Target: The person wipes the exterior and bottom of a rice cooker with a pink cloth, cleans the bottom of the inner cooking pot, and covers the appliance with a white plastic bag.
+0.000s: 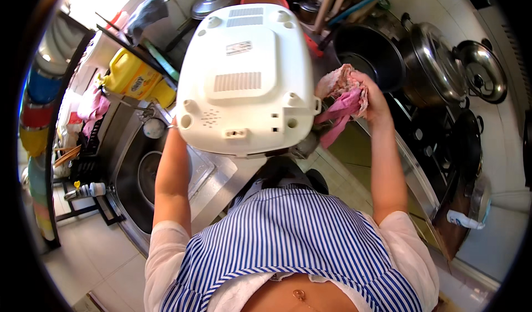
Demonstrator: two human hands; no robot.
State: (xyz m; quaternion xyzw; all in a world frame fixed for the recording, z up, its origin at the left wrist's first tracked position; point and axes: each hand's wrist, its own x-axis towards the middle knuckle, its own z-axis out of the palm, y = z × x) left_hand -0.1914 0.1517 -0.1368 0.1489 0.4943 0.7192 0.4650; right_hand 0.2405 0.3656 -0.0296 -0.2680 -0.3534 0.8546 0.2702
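A white electric rice cooker is held up before me, its underside facing me. Vents, round feet, a label and a power socket show on that base. My left hand supports it at the lower left; the fingers are hidden behind the casing. To the right of the cooker, my right hand grips a crumpled pink cloth, part of it pale and stained. Whether the cloth touches the cooker, I cannot tell.
The steel sink lies at left, near a yellow plastic jug. At right, a black pot, a lidded steel pot and a black wok stand by the gas hob. A lidded pan is behind.
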